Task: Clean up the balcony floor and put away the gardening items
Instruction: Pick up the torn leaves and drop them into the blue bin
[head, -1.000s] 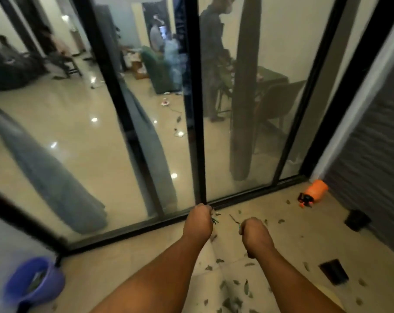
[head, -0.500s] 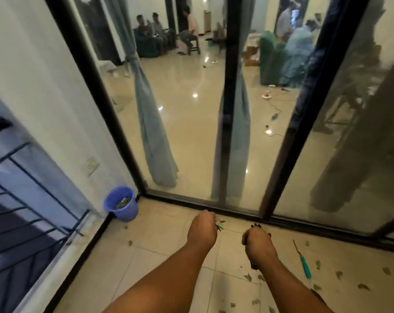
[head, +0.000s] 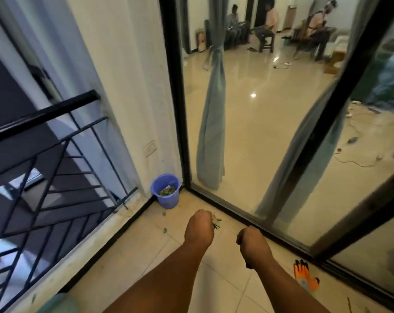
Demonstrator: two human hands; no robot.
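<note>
Leaves in left hand: the left hand is balled into a fist over a small bunch of green leaves; only a few tips poke out on the thumb side, narrow and pointed, held above the tiles.
Right hand: the right hand is also closed tight, knuckles up. Something dark shows at the lower edge of the fist, but whether it grips leaves I cannot tell.
Bucket: a blue-violet plastic bucket stands upright in the far corner, just beside the black door frame and the wall, with a layer of green and pale scraps in its bottom. It is ahead of both fists, apart from them.
Balcony floor: pale glossy tiles; a couple of single leaves lie between the bucket and the left fist.
Glove: an orange gardening glove with black fingertips lies flat near the door track, partly covered by the right forearm.
Railing: dark metal railing on the left, blurred.
Hard to make out: a thin stick-like thing at the lower right edge is cut off; a greenish shape at the bottom left edge is too blurred to name.
Behind the glass: tied grey-blue curtains and seated people, softened by reflections.
</note>
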